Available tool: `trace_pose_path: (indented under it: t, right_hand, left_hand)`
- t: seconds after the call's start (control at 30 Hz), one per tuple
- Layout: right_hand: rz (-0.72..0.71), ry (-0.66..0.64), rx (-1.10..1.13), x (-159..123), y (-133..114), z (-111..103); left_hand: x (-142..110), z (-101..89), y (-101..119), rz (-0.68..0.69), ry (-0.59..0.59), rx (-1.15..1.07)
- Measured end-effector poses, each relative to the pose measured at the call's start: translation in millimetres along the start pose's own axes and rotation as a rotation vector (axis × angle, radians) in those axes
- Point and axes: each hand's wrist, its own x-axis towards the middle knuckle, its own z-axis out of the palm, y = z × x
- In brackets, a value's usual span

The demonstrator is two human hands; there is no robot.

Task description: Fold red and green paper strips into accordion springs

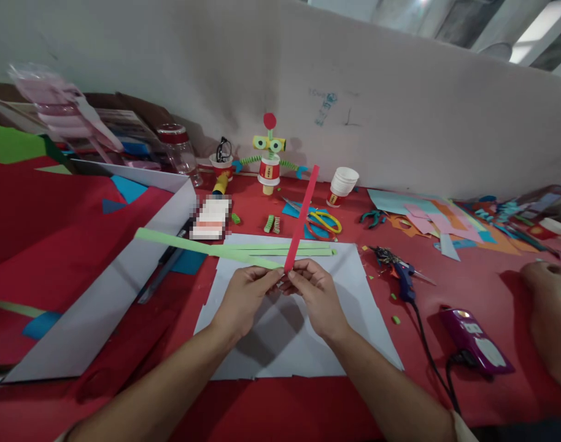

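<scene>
Above a white sheet of paper (280,344), my two hands meet with fingers pinched together. My left hand (248,298) grips the end of a green paper strip (174,240), which stretches out to the left. Between the fingers of my right hand (315,294) is the lower end of a red paper strip (303,215), pointing up and away from me. The two strip ends meet at the fingertips; whether they are joined I cannot tell. More green strips (308,250) lie across the far edge of the white sheet.
A glue gun (404,279) lies to the right, corded to a purple power strip (476,341). Scissors (326,222), folded green pieces (269,223) and a paper-cup figure (269,172) stand beyond. A white-walled box (110,288) borders the left. Another person's hand (545,282) rests far right.
</scene>
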Motion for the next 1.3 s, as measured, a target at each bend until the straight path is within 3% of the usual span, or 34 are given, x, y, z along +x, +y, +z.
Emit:
trace_pose_path:
  t: [0.23,0.5,0.7,0.83,1.07,1.17,1.3]
  right_hand:
    - [-0.041,0.032,-0.120,0.6,-1.6,-2.0]
    - [0.006,-0.006,-0.056,0.1,-5.7,-0.1]
    - [-0.025,0.032,-0.097,0.8,-1.1,-0.4]
    - [0.018,0.039,-0.054,2.6,-2.0,-3.6]
    - [0.111,-0.046,0.068,5.5,-7.7,-6.5]
    - [0.113,-0.044,0.040,5.5,-6.3,-6.4]
    - [0.084,-0.018,-0.014,5.6,-2.5,-6.6]
  left_hand:
    - [-2.7,4.1,-3.6,0.024,0.031,0.030]
    - [-0.9,2.7,-5.2,-0.025,0.018,-0.061]
    - [-4.3,4.4,-8.6,0.067,0.116,0.062]
    - [-3.2,2.8,-7.7,0.105,0.036,0.039]
    - [4.4,-3.3,-3.7,-0.208,-0.039,-0.290]
    - [6.5,-5.3,-5.8,-0.229,-0.010,-0.277]
    - [7.3,-7.7,-5.1,-0.210,-0.055,-0.168]
